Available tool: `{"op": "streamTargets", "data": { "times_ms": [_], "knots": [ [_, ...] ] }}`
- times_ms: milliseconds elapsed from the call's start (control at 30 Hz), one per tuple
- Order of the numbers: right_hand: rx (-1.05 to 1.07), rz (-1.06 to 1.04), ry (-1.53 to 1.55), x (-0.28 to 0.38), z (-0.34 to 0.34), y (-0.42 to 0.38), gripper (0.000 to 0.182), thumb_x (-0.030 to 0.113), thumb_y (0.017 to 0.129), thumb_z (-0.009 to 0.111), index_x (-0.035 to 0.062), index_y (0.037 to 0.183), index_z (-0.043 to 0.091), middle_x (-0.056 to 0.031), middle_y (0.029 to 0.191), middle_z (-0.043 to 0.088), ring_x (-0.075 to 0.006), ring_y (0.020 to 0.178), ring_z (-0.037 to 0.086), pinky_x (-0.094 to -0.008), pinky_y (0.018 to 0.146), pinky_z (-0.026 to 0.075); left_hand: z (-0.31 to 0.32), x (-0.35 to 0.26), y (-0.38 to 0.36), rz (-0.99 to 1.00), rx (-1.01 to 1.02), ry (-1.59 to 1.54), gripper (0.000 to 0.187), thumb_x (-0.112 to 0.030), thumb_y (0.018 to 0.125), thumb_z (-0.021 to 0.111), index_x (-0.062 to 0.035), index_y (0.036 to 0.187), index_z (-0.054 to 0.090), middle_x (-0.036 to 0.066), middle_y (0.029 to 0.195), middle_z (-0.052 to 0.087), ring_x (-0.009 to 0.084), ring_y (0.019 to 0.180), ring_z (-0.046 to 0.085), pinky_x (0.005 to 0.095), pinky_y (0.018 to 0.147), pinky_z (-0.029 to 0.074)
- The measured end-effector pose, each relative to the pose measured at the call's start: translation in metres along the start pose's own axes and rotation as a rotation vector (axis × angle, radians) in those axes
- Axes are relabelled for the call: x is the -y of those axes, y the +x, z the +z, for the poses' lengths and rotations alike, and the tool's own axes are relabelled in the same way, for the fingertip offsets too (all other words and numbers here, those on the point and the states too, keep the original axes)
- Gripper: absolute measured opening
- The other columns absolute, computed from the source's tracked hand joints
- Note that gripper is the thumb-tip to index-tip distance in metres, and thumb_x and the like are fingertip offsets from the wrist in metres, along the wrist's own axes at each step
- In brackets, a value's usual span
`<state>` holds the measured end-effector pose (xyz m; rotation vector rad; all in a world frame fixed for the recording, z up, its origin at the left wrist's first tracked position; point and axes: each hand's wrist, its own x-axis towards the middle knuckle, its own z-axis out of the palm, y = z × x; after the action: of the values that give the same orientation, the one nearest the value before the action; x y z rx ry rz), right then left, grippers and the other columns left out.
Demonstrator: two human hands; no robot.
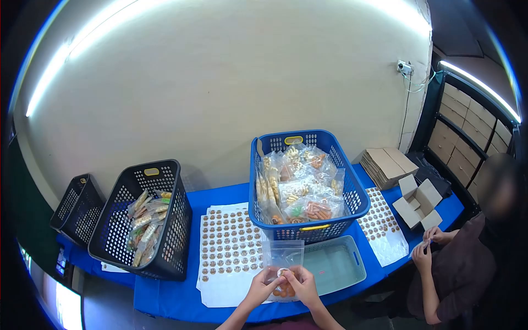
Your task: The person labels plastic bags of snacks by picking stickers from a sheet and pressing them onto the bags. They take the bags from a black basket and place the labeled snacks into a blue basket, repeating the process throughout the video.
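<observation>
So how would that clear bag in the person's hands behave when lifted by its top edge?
Probably floppy: the clear bag is thin film, and both the left hand and the right hand hold it at the bottom. Likely bottom-heavy, since the orange pieces sit low and the top looks empty. Possibly slippery, as the film looks glossy.

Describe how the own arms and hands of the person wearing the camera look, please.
Both the left hand and the right hand are bare: no gloves, and no rings or watch can be made out. The forearms are uncovered too; no sleeve shows up to the bottom edge of the picture.
</observation>
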<state>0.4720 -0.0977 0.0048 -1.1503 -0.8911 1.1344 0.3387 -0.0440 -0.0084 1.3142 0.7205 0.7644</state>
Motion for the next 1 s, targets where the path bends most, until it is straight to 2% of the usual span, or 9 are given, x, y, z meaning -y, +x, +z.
{"op": "streamTargets", "data": {
  "times_ms": [133, 233, 333, 433, 533, 733, 900, 933, 1000],
  "knots": [
    [-0.009, -0.053, 0.034, 0.000, -0.003, 0.000, 0.017, 0.015, 0.084, 0.055, -0.0011, 0.089, 0.054, -0.0031, 0.072, 0.058, -0.0058, 0.063, 0.054, -0.0169, 0.052, 0.042, 0.002, -0.008, -0.001, 0.025, 0.007, -0.016, 0.031, -0.015, 0.081, 0.058, 0.0018, 0.105, 0.048, 0.011, 0.099, 0.056, 0.0139, 0.089, 0.055, 0.0253, 0.070, 0.048],
    [0.073, 0.023, 0.111, 0.006, -0.008, 0.000, 0.017, 0.015, 0.082, 0.057, -0.0010, 0.088, 0.054, -0.0037, 0.072, 0.059, -0.0059, 0.060, 0.054, -0.0175, 0.052, 0.042, 0.002, -0.009, -0.001, 0.034, 0.008, -0.010, 0.033, -0.015, 0.080, 0.059, 0.0013, 0.106, 0.049, 0.011, 0.098, 0.056, 0.0137, 0.086, 0.056, 0.0250, 0.069, 0.048],
    [0.028, -0.134, -0.135, 0.009, -0.005, 0.003, 0.014, 0.013, 0.080, 0.059, -0.0005, 0.080, 0.056, -0.0036, 0.070, 0.059, -0.0062, 0.057, 0.053, -0.0183, 0.051, 0.042, 0.004, -0.015, -0.004, 0.022, 0.011, -0.002, 0.030, -0.015, 0.079, 0.061, 0.0004, 0.102, 0.053, 0.009, 0.096, 0.057, 0.0114, 0.082, 0.056, 0.0235, 0.068, 0.047],
    [-0.034, -0.060, -0.109, 0.017, -0.003, 0.003, 0.013, 0.011, 0.078, 0.061, 0.0001, 0.071, 0.057, -0.0033, 0.065, 0.059, -0.0062, 0.057, 0.053, -0.0184, 0.052, 0.041, 0.004, -0.011, -0.005, 0.057, 0.005, 0.073, 0.024, -0.015, 0.077, 0.063, -0.0003, 0.095, 0.057, 0.007, 0.090, 0.058, 0.0086, 0.077, 0.055, 0.0214, 0.063, 0.046],
    [-0.056, -0.059, 0.068, 0.013, 0.000, 0.002, 0.016, 0.009, 0.078, 0.060, 0.0004, 0.066, 0.056, -0.0036, 0.063, 0.058, -0.0060, 0.057, 0.053, -0.0181, 0.051, 0.041, 0.005, -0.017, -0.008, 0.057, -0.021, 0.109, 0.022, -0.015, 0.076, 0.064, -0.0005, 0.091, 0.059, 0.005, 0.084, 0.059, 0.0069, 0.074, 0.054, 0.0196, 0.060, 0.044],
    [-0.029, -0.051, 0.162, 0.008, 0.001, -0.001, 0.017, 0.010, 0.080, 0.058, 0.0002, 0.067, 0.055, -0.0038, 0.064, 0.058, -0.0055, 0.059, 0.052, -0.0178, 0.054, 0.041, 0.005, -0.016, -0.011, -0.001, -0.018, 0.019, 0.023, -0.015, 0.076, 0.064, -0.0004, 0.092, 0.058, 0.004, 0.081, 0.060, 0.0072, 0.074, 0.054, 0.0197, 0.064, 0.043],
    [0.028, -0.065, 0.048, -0.001, -0.004, 0.001, 0.014, 0.011, 0.081, 0.057, 0.0005, 0.073, 0.055, -0.0024, 0.068, 0.057, -0.0048, 0.062, 0.051, -0.0177, 0.056, 0.040, 0.002, -0.011, -0.004, 0.110, -0.023, -0.018, 0.019, -0.015, 0.080, 0.060, 0.0000, 0.091, 0.059, 0.003, 0.079, 0.060, 0.0072, 0.074, 0.054, 0.0195, 0.065, 0.043],
    [0.052, -0.084, 0.035, -0.002, -0.005, 0.001, 0.013, 0.011, 0.082, 0.057, 0.0006, 0.074, 0.055, -0.0020, 0.069, 0.057, -0.0046, 0.063, 0.050, -0.0178, 0.056, 0.040, 0.001, -0.006, -0.001, 0.125, -0.047, 0.011, 0.016, -0.015, 0.080, 0.059, -0.0004, 0.086, 0.061, 0.003, 0.076, 0.060, 0.0067, 0.071, 0.053, 0.0201, 0.062, 0.042],
    [0.033, -0.164, -0.115, 0.005, -0.003, 0.000, 0.012, 0.010, 0.082, 0.056, 0.0009, 0.076, 0.055, -0.0015, 0.071, 0.057, -0.0043, 0.064, 0.050, -0.0178, 0.057, 0.040, 0.000, -0.009, -0.001, 0.045, -0.106, 0.132, 0.016, -0.016, 0.081, 0.058, -0.0004, 0.083, 0.061, 0.003, 0.073, 0.059, 0.0066, 0.068, 0.052, 0.0210, 0.059, 0.041]
  ]
}}
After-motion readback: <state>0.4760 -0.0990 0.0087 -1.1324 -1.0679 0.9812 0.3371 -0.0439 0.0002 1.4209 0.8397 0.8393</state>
